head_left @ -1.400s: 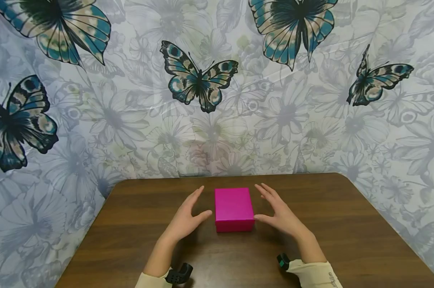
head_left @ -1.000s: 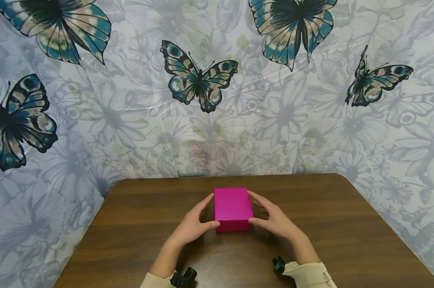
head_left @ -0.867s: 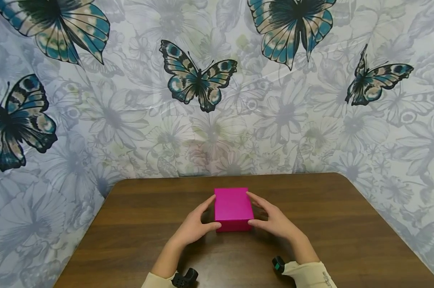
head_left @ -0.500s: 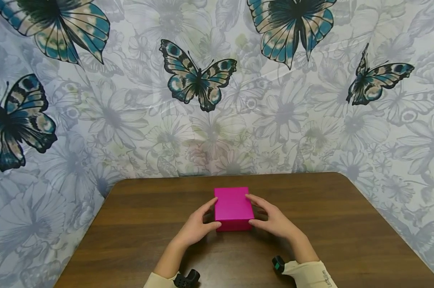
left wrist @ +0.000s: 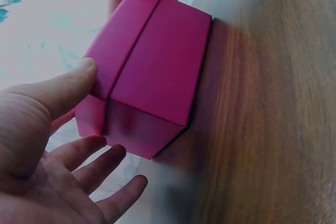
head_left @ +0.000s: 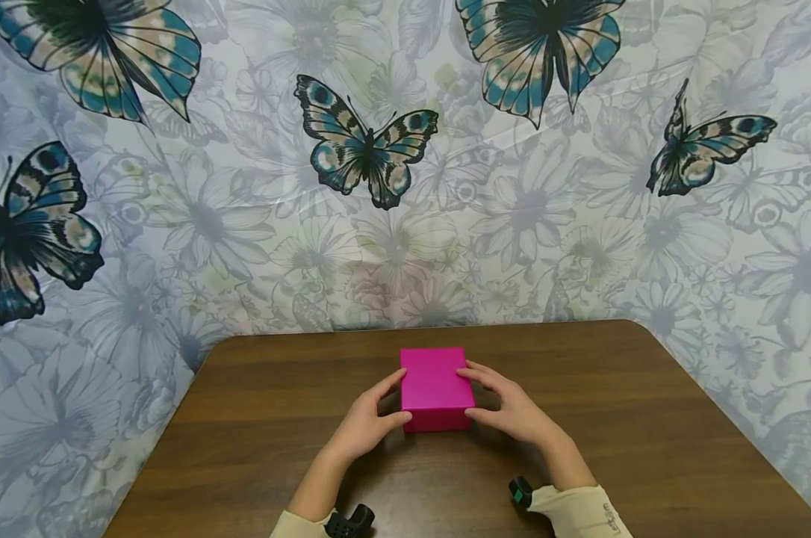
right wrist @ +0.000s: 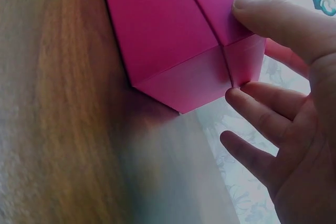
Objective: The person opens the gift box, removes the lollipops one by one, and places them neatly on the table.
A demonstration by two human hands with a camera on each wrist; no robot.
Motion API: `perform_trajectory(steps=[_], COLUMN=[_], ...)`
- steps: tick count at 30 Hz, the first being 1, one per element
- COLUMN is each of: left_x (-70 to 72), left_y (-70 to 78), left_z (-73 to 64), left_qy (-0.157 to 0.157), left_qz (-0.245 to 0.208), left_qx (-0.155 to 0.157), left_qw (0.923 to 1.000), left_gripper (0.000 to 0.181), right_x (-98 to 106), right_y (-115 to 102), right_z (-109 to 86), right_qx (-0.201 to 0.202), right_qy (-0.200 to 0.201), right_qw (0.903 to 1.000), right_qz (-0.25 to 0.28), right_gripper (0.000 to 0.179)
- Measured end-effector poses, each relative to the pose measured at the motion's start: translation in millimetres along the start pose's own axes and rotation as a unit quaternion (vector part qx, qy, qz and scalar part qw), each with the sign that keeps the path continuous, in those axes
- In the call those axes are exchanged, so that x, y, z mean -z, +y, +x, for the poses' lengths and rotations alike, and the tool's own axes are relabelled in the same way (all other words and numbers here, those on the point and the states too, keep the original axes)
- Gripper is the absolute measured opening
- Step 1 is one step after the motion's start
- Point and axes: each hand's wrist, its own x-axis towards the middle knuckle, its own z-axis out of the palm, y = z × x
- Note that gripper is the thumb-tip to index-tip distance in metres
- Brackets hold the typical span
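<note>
A glossy pink box (head_left: 435, 382) with a fitted lid (left wrist: 123, 38) stands on the brown wooden table. My left hand (head_left: 364, 427) holds the lid at its left side, thumb on the front face near the corner and index finger at the far left edge. From the other side, my right hand (head_left: 521, 412) grips the lid with its thumb at the front right corner and fingers along the right edge. The seam between lid and box body (right wrist: 157, 17) shows as a thin line in both wrist views. The lid sits down on the body, and what is inside is hidden.
The wooden table (head_left: 258, 418) has rounded far corners. Behind it hangs a pale cloth (head_left: 405, 261) printed with flowers and teal butterflies. Dark bands (head_left: 350, 521) are worn at both wrists, next to cream sleeves.
Both hands have come inward from either side of the box and now touch its lid. Over the last half second the hands have barely moved, and the box stands in the same place.
</note>
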Motion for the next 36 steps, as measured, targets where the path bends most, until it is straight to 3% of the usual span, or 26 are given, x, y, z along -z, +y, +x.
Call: perform_trajectory(steps=[16, 27, 31, 36], left_x=[7.4, 16.6, 19.0, 18.4], left_y=[18.5, 27.2, 31.1, 32.7], left_z=[-2.6, -3.7, -4.1, -5.2], left_qy=[0.034, 0.073, 0.086, 0.085], left_qz=[-0.009, -0.051, -0.065, -0.067], left_qx=[-0.020, -0.040, -0.044, -0.056], left_qw=[0.9992, 0.9952, 0.9932, 0.9925], left_gripper=[0.067, 0.059, 0.055, 0.054], right_x=[10, 12, 9, 4], right_y=[-18, -30, -31, -33], right_z=[3.4, 7.2, 9.0, 9.5], right_qx=[0.030, 0.047, 0.070, 0.103], right_qy=[0.036, 0.057, 0.093, 0.167], right_qw=[0.9989, 0.9961, 0.9894, 0.9697], right_qz=[-0.002, -0.049, -0.087, -0.146], right_gripper=[0.070, 0.081, 0.076, 0.070])
